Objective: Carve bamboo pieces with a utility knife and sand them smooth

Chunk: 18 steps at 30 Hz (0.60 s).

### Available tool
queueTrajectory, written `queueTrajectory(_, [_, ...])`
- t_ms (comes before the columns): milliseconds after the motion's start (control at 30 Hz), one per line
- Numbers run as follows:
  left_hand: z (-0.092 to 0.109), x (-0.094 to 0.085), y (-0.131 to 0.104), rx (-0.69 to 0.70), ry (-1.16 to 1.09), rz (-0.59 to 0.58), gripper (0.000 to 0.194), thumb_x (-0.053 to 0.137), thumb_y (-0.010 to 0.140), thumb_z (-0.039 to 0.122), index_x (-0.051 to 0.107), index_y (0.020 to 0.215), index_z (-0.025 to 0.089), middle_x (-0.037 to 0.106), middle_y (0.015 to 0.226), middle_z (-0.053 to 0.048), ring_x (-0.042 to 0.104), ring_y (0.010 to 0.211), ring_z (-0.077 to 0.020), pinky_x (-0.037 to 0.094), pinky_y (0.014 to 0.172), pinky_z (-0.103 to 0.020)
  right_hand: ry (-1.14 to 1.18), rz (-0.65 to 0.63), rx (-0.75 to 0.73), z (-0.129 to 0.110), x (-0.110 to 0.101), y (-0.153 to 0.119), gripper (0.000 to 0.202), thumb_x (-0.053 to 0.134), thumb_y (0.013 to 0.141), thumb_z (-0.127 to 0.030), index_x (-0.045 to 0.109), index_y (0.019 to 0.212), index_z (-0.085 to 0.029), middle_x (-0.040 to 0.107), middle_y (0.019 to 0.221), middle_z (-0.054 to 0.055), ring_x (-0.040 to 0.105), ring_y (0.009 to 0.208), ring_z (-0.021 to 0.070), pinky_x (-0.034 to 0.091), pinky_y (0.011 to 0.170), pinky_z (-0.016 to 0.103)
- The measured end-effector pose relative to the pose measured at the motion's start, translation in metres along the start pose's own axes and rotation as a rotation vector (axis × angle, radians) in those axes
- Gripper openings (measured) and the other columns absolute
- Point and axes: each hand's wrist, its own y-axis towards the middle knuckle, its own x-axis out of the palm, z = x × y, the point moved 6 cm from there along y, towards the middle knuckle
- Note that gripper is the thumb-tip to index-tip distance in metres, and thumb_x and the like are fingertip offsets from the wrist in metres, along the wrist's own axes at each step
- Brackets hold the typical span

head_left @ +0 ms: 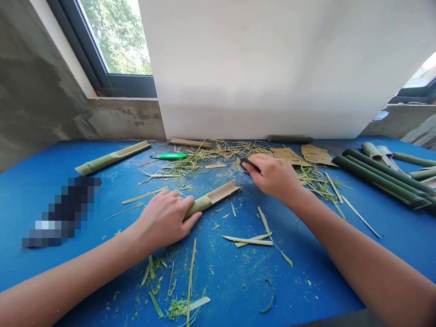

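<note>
L hand (168, 213): fingers clamped on bamboo piece (213, 198). R hand (272, 175): fingers clamped on black tool (250, 164), nr shavings (235, 150).

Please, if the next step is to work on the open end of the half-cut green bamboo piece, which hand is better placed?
Probably the right hand: it holds a slim black tool near the open end. The left hand grips the bamboo piece farther back, so it could steady it.

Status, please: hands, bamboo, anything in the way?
Left hand grips bamboo, open end bare. Right hand holds dark tool, apart from it. Shavings around, gap between mostly open.
</note>
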Motion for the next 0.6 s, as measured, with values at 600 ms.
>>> queueTrajectory(600, [-0.001, -0.001, 0.004, 0.262, -0.018, 0.092, 0.037, 0.049, 0.1, 0.048, 0.063, 0.08, 0.019, 0.063, 0.07, -0.006, 0.058, 0.065, -0.0224, 0.039, 0.068, -0.037, 0.555, -0.464, -0.282, -0.034, 0.042, -0.009, 0.048, 0.066, 0.094, -0.048, 0.067, 0.136, -0.025, 0.069, 0.133, 0.008, 0.061, 0.121, 0.027, 0.045, 0.104, 0.04])
